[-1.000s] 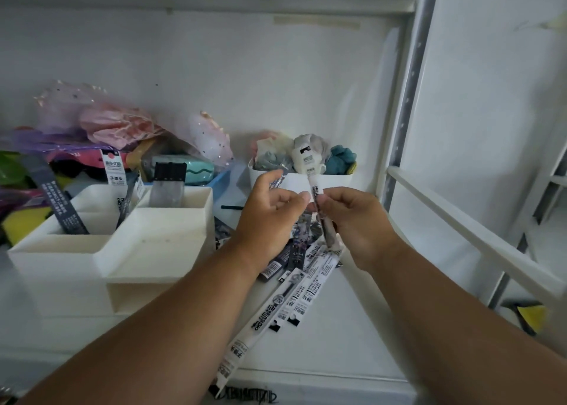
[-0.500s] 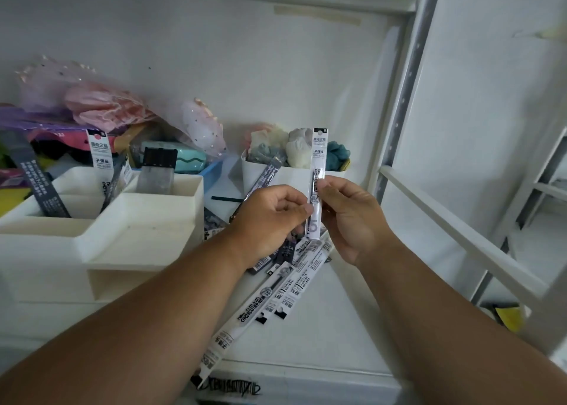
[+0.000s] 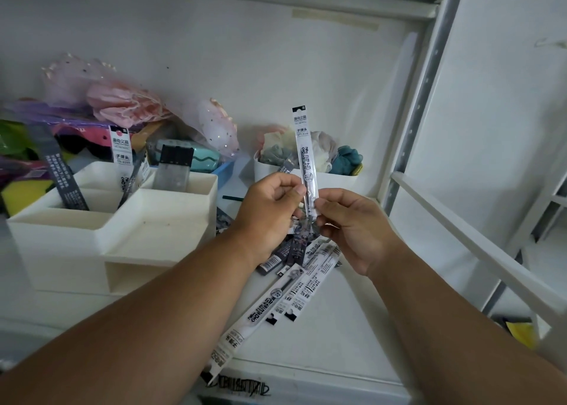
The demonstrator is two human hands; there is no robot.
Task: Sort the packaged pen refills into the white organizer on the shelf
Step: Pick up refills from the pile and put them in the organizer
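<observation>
A white packaged pen refill (image 3: 303,146) stands upright between my hands, above the shelf. My left hand (image 3: 270,211) pinches its lower part from the left, and my right hand (image 3: 349,223) pinches it from the right. Under my hands lies a loose pile of white and dark refill packs (image 3: 294,285) on the shelf, one long pack reaching toward the front edge. The white organizer (image 3: 101,239) stands to the left. Its back compartments hold a white refill pack (image 3: 121,146), a dark pack (image 3: 61,174) and a clear-and-black pack (image 3: 175,168).
A small white bin (image 3: 334,180) of fabric items stands behind my hands. Pink tulle bags (image 3: 122,103) and colourful clutter fill the back left. A white metal upright (image 3: 411,122) and a slanted rail (image 3: 472,239) border the shelf on the right.
The white refill pack came up out of the pile and now stands upright and higher between both hands. The camera view has shifted slightly.
</observation>
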